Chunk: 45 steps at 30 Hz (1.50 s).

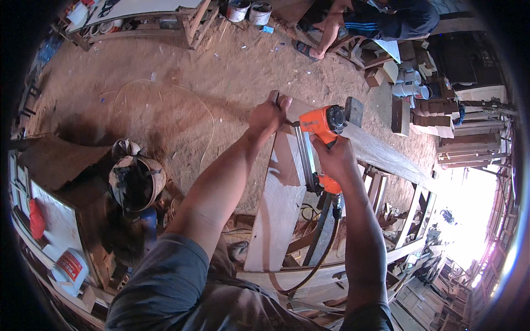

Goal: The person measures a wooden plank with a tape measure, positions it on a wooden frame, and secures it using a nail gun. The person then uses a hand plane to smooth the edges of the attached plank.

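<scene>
My right hand (335, 157) is wrapped round the grip of an orange and black nail gun (317, 121). The gun's nose points left, at the corner where a flat wooden board (276, 220) meets a long wooden rail (381, 151). Whether the nose touches the wood, I cannot tell. Fingers bent over that corner, my left hand (265, 117) grips the rail's end, close to the gun's nose. From the gun's lower end an air hose (330, 251) curves down toward me. A dark block (354, 112) sits by the rail, just beyond the gun.
Open wooden framework (411, 215) extends to the right. A bucket with dark contents (157, 179) stands at left, beside a workbench (55, 220). A thin line (208, 118) crosses the dirt floor. Another person's leg (331, 33) shows at the top; stacked wood pieces (436, 118) lie at far right.
</scene>
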Available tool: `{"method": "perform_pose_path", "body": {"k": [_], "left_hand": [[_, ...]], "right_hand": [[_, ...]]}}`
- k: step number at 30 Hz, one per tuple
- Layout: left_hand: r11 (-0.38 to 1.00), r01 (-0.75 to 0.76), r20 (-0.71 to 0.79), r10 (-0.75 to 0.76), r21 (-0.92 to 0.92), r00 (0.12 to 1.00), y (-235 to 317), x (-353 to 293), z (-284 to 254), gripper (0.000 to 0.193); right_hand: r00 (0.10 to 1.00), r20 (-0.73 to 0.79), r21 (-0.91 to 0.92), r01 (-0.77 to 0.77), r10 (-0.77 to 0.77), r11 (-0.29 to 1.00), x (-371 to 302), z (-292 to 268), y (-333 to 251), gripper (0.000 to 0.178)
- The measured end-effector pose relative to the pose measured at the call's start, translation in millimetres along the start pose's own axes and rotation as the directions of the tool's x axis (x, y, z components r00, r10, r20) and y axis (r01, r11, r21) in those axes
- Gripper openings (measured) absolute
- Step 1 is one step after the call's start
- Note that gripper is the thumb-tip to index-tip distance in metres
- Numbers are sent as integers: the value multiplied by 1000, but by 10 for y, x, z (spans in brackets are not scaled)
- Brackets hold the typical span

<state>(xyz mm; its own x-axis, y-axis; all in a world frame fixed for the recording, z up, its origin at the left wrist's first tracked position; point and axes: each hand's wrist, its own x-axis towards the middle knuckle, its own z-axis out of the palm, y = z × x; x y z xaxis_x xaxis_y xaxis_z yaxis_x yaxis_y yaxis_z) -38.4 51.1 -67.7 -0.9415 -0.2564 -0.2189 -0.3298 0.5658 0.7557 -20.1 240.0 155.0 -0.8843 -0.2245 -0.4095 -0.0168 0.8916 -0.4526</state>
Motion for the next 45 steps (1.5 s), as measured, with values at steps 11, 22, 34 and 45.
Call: {"method": "perform_pose_path", "body": {"k": [11, 22, 34, 45], "left_hand": [[952, 216, 94, -199, -216, 975, 409, -205, -309, 65], [955, 167, 12, -169, -246, 985, 297, -193, -304, 67], [955, 125, 21, -124, -269, 992, 253, -159, -138, 69], [958, 149, -4, -154, -246, 988, 245, -112, -208, 63]], "right_hand": [[996, 36, -49, -78, 79, 996, 209, 29, 204, 44], [999, 32, -11, 0, 0, 1000, 196, 13, 48, 32], [951, -150, -221, 234, -270, 947, 425, 192, 450, 37], [990, -82, -130, 107, -118, 986, -17, -41, 171, 48]]}}
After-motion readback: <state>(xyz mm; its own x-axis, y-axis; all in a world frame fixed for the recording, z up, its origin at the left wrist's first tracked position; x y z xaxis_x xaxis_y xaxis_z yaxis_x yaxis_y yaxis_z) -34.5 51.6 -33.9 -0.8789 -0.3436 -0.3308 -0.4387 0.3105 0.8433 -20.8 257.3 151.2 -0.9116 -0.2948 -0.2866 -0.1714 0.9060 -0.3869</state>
